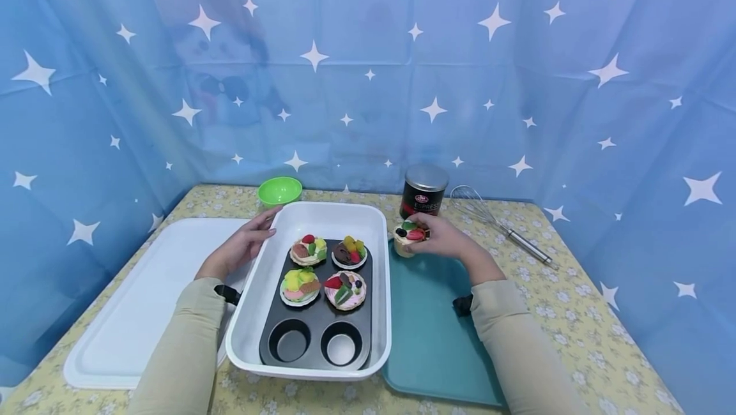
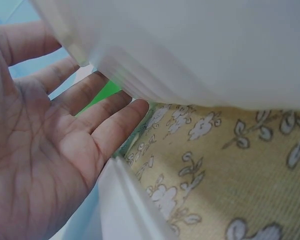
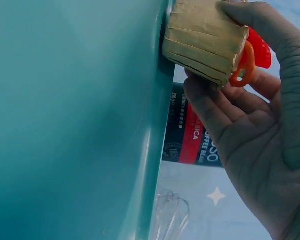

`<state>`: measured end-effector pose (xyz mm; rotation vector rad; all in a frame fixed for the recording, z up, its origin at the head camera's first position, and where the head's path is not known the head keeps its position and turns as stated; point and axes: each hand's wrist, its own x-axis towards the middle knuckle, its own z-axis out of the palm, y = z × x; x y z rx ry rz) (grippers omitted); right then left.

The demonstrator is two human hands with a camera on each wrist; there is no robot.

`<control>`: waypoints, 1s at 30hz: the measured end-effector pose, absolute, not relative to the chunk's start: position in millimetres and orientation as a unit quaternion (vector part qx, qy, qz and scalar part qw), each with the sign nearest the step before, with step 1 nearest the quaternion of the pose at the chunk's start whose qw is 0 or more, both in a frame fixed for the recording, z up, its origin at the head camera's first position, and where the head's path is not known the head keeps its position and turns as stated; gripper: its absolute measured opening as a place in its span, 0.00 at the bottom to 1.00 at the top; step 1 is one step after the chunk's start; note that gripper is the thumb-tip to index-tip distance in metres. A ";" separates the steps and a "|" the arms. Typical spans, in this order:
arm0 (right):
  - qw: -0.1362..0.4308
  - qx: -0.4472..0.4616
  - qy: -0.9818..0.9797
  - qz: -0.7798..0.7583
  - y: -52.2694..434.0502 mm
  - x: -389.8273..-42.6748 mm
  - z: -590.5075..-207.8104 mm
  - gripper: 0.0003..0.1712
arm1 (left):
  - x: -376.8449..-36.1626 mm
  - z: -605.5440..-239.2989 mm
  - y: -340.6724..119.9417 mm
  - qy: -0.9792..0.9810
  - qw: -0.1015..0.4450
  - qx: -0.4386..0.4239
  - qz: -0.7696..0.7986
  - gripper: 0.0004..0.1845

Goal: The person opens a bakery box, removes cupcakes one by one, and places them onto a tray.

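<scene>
A white baking dish (image 1: 248,313) holds a black muffin tin (image 1: 316,303) with several toy cupcakes in its far cups; the two near cups are bare. My left hand (image 1: 244,246) rests with straight fingers (image 2: 97,112) against the dish's left rim (image 2: 140,75). My right hand (image 1: 443,237) grips a toy cupcake (image 1: 409,236) topped with red and dark fruit, at the far left corner of the teal tray (image 1: 428,332). In the right wrist view its tan paper cup (image 3: 205,42) touches the teal tray's rim (image 3: 157,135), my fingers (image 3: 215,115) curled under it.
A white tray (image 1: 138,300) lies left of the dish. A green bowl (image 1: 279,190), a dark coffee can (image 1: 423,190) and a wire whisk (image 1: 494,220) stand along the back of the floral tablecloth (image 1: 575,313). Blue star curtains close in the table.
</scene>
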<state>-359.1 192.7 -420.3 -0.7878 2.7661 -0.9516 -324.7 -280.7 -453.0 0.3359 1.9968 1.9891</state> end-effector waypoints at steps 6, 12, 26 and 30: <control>0.062 -0.270 0.910 -0.308 189.5 -357.6 -416.8 0.36 | -324.8 -452.5 -280.9 0.697 0.152 0.113 0.692 0.34; 0.072 -0.279 0.909 -0.299 186.3 -357.9 -415.7 0.38 | -324.9 -452.6 -281.0 0.699 0.154 0.114 0.689 0.34; 0.034 -0.326 0.910 -0.254 182.4 -350.0 -396.2 0.40 | -326.3 -454.3 -281.4 0.697 0.157 0.111 0.691 0.36; 0.026 -0.334 0.911 -0.242 175.8 -341.4 -385.4 0.40 | -325.8 -454.2 -281.0 0.693 0.157 0.113 0.694 0.36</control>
